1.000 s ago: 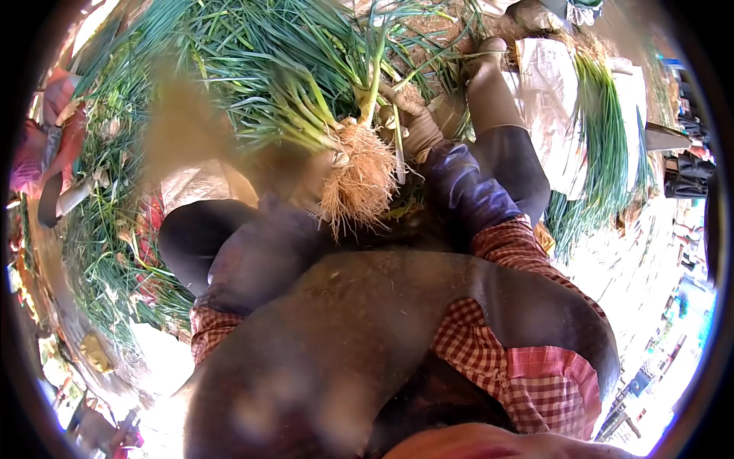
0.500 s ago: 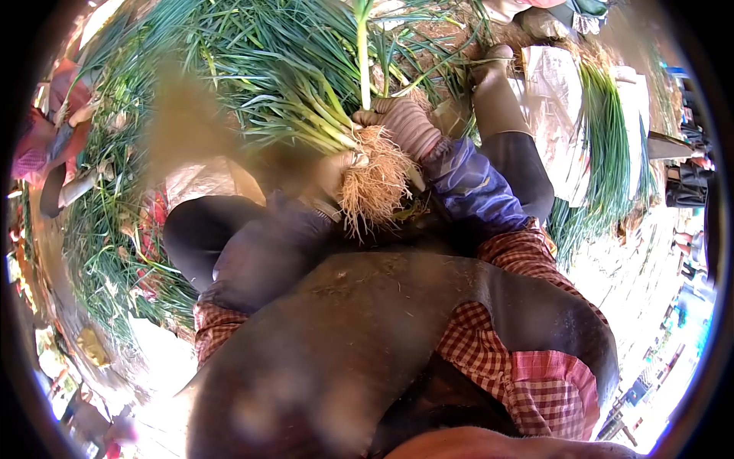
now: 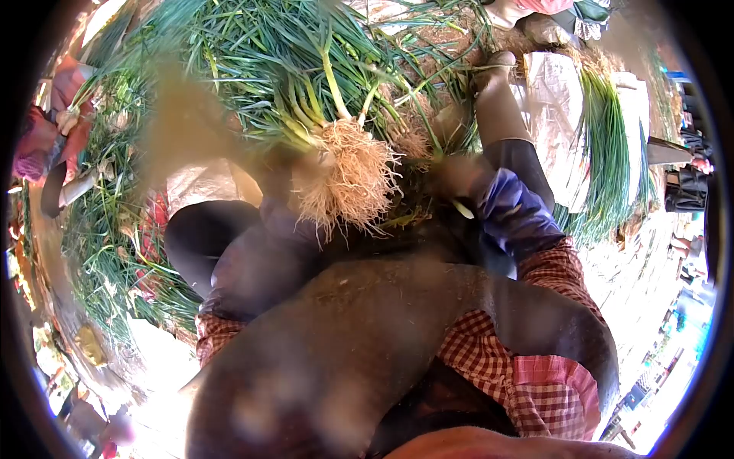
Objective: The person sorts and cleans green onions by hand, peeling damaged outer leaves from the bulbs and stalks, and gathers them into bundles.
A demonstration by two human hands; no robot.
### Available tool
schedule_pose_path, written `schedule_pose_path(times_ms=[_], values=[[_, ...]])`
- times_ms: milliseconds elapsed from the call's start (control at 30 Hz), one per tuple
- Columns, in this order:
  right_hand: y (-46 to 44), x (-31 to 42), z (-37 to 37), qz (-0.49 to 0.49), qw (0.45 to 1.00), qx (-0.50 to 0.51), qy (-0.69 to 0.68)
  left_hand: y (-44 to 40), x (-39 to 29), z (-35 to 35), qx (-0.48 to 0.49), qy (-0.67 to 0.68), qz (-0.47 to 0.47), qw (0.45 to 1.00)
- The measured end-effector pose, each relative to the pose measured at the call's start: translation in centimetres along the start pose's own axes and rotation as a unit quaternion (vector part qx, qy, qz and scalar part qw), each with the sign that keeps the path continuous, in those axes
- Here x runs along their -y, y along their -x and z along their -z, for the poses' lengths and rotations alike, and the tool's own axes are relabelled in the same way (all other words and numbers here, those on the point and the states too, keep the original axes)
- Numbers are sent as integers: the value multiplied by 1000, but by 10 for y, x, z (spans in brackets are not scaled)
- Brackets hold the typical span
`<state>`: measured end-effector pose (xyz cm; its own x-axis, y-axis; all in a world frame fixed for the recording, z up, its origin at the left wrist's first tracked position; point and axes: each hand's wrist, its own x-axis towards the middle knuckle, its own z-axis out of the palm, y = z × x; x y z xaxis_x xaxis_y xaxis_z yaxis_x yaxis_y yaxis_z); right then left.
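A bunch of green onions with a thick mass of pale roots hangs over the dark gap between my knees, its green leaves pointing away from me. My left hand, mostly lost behind a brown blur, is around the bunch at the left of the roots. My right hand is off to the right of the roots, dark and smeared, so its fingers are unclear. A small pale piece shows just below it. Loose onions lie on the ground beyond the roots.
A large heap of green onions spreads ahead and left. Pale sacking and a neat onion bundle lie at right. Part of another person shows at far left, and a person's clothing at top right.
My right hand has moved from beside the roots toward me and to the right. The onion stalk it held upright now leans among the bunch. The root mass looks wider and has shifted slightly left.
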<state>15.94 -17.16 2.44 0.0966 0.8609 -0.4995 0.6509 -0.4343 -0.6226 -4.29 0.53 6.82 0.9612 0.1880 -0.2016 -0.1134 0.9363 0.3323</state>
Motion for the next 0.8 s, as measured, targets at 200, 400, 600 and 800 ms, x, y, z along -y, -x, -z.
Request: schedule_pose_path(times_ms=[200,400,600,800], values=[[-63,-19,16,-18,718,-8,-696,-7,15,14,54,31,49,997],[-112,-2,26,-52,572,-207,-792,-20,34,100,19,-43,35,998],[-117,-3,23,17,582,-198,-789,-21,31,90,69,-4,121,990],[-97,15,42,-169,888,-228,-362,-27,46,86,-16,-186,34,982]])
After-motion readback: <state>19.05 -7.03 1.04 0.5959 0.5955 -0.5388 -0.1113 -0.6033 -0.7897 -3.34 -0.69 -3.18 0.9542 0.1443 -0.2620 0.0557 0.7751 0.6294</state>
